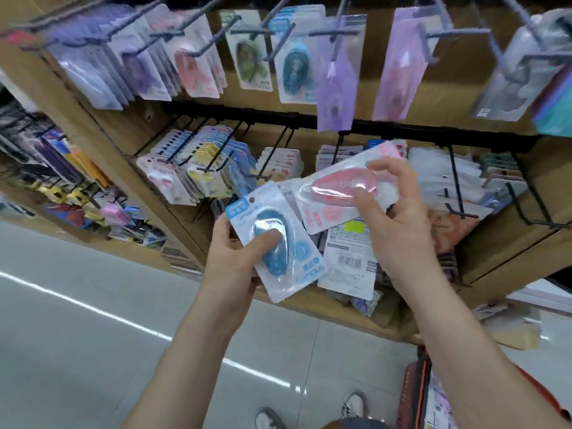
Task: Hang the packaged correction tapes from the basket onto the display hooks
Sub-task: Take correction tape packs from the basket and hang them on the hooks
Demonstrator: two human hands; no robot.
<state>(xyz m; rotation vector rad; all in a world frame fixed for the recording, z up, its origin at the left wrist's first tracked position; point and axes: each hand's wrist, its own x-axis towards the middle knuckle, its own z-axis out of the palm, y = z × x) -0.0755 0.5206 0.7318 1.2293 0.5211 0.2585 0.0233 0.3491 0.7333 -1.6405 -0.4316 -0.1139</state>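
Observation:
My left hand (230, 258) grips a blue packaged correction tape (275, 243), thumb across its blister. My right hand (399, 224) pinches a pink packaged correction tape (343, 187), held flat a little higher and to the right. Under the pink pack another pack (348, 255) shows its white back with a barcode. Both hands hover in front of the lower row of black display hooks (272, 156). The red basket (414, 394) sits at the bottom right, mostly out of frame.
An upper row of hooks (257, 29) carries blurred purple, pink, green and blue packs. Lower hooks at left hold pink and yellow packs (192, 171). A wooden shelf edge (325, 308) runs below my hands. Grey tiled floor (93, 335) lies left.

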